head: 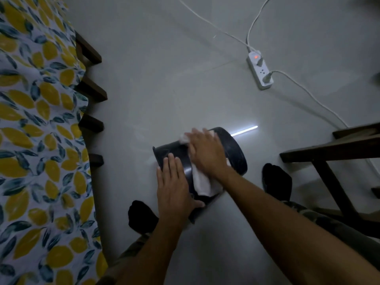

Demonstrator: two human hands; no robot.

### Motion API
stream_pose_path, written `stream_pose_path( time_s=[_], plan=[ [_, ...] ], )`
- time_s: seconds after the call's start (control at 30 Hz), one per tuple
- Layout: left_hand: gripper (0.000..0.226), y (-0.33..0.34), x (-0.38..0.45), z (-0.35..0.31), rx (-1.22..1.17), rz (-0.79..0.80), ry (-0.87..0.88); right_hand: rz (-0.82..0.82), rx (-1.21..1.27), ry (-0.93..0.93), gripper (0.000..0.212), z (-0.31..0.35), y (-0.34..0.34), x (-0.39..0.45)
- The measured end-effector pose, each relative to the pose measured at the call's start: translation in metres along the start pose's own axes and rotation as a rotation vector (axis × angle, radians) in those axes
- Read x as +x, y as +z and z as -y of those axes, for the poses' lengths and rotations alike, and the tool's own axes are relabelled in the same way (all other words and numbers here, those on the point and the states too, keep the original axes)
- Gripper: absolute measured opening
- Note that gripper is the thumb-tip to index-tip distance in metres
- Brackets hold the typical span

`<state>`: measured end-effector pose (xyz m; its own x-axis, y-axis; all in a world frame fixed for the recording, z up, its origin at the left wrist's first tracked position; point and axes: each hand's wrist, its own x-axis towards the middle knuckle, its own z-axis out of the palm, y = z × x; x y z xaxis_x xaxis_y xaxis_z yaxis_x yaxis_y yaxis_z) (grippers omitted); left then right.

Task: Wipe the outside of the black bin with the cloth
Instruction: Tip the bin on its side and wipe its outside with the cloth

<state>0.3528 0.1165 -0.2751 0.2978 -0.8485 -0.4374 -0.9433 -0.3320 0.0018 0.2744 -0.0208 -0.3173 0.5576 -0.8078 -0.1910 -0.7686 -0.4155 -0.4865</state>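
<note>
The black bin [234, 150] lies on its side on the grey floor, between my two feet. My right hand [206, 150] presses a white cloth [202, 182] flat against the bin's curved outer wall; the cloth shows at my fingertips and below my palm. My left hand [174, 187] lies flat on the bin's left part, fingers spread, thumb hooked around its near edge. Much of the bin's wall is hidden under both hands.
A bed with a lemon-print sheet [41, 140] and dark wooden slats [92, 91] runs along the left. A white power strip [260, 70] with cables lies on the floor at the far right. A dark wooden chair [329, 153] stands at right. My dark-socked feet [141, 217] flank the bin.
</note>
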Motion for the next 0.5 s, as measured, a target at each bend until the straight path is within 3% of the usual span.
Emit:
stream_pose_path(
  time_s=[0.1,0.23,0.37,0.5],
  plan=[
    [0.159,-0.003,-0.005,-0.005,-0.019,0.025,-0.027,-0.111,-0.059,0.185,0.031,-0.021,-0.009,0.022],
    [0.152,-0.001,-0.012,-0.008,-0.029,0.04,-0.038,-0.164,0.078,0.35,0.03,-0.048,-0.019,0.008],
    [0.118,-0.002,-0.013,-0.01,-0.132,-0.133,-0.001,-0.13,0.124,0.475,0.029,-0.058,-0.031,-0.007],
    [0.104,-0.011,-0.013,-0.006,-0.176,-0.118,0.076,-0.142,0.242,0.71,0.032,-0.066,-0.036,-0.036]
  ],
)
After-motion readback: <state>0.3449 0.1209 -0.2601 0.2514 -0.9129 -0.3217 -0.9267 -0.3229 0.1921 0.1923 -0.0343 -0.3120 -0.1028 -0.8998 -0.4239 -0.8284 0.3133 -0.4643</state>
